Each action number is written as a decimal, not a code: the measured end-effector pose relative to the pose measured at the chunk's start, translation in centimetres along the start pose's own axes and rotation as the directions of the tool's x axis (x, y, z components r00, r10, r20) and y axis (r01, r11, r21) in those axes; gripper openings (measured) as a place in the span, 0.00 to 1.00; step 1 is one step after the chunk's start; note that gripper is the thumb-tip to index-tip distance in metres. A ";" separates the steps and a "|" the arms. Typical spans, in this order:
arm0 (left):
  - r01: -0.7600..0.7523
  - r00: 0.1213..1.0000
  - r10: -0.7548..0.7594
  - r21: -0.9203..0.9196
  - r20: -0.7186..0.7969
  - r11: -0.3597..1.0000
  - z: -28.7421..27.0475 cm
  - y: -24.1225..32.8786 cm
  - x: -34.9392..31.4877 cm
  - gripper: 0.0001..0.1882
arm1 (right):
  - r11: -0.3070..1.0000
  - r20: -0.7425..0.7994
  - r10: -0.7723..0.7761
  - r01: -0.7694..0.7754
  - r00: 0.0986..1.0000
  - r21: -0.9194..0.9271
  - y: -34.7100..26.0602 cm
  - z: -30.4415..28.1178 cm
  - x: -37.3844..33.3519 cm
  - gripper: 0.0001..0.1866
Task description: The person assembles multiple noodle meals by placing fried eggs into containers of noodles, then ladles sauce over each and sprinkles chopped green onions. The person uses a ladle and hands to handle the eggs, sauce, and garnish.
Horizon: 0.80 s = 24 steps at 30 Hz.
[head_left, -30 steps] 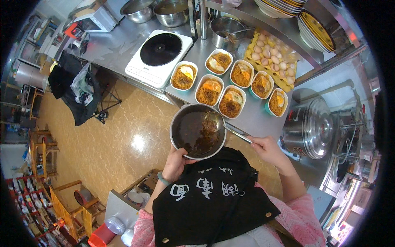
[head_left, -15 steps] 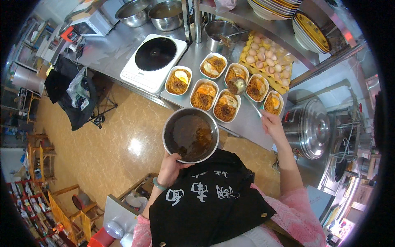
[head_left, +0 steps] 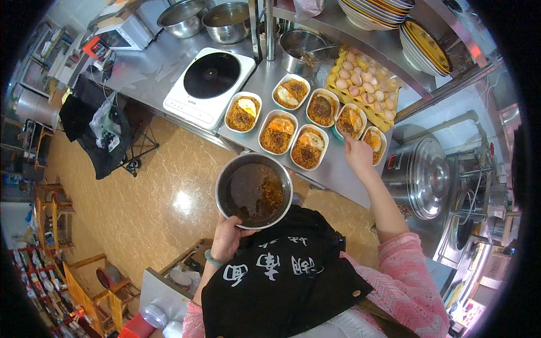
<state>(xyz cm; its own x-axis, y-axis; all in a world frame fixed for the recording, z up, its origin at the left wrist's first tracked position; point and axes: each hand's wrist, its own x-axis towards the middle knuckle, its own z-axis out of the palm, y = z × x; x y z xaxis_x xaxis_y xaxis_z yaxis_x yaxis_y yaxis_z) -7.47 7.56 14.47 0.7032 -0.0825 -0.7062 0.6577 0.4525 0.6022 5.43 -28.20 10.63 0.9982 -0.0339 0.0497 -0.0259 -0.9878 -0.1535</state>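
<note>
My left hand (head_left: pixel 226 235) grips the rim of a round steel pot (head_left: pixel 224 179), thumb over the edge. Dark broth with brown bits of topping lies in it, and it is held in front of the counter's edge. My right hand (head_left: pixel 357 153) is closed on a ladle over the right side of the counter; its handle is mostly hidden by the fingers. The ladle's bowl (head_left: pixel 322 107) hangs over a white container of noodles (head_left: pixel 322 119). Around it stand several more such containers, among them one with a fried egg (head_left: pixel 247 105) on brown-topped noodles.
A white induction cooker (head_left: pixel 194 107) sits left of the containers. Behind them are a steel pot with a utensil (head_left: pixel 298 65) and a yellow tray of eggs (head_left: pixel 366 84). Stacked bowls (head_left: pixel 425 45) stand on the shelf above. A large lidded steel pot (head_left: pixel 431 177) is at right.
My right hand has moved forward and left with the ladle, whose bowl is now farther over the rear-middle container. My left hand and the pot have shifted slightly left and down.
</note>
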 end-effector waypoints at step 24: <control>0.029 0.998 -0.030 0.014 0.057 0.999 0.5 0.4 0.1 0.26 | 0.999 -0.117 0.031 -0.026 0.993 0.042 1.2 0.6 -1.6 0.15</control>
<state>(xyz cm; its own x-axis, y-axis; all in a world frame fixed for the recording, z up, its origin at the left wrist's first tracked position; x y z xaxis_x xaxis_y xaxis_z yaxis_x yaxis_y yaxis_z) -6.98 7.32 14.84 0.6978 -0.1467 -0.7012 0.6814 0.4378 0.5865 3.84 -29.25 9.79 0.9837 -0.0817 0.1603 -0.0495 -0.9794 -0.1957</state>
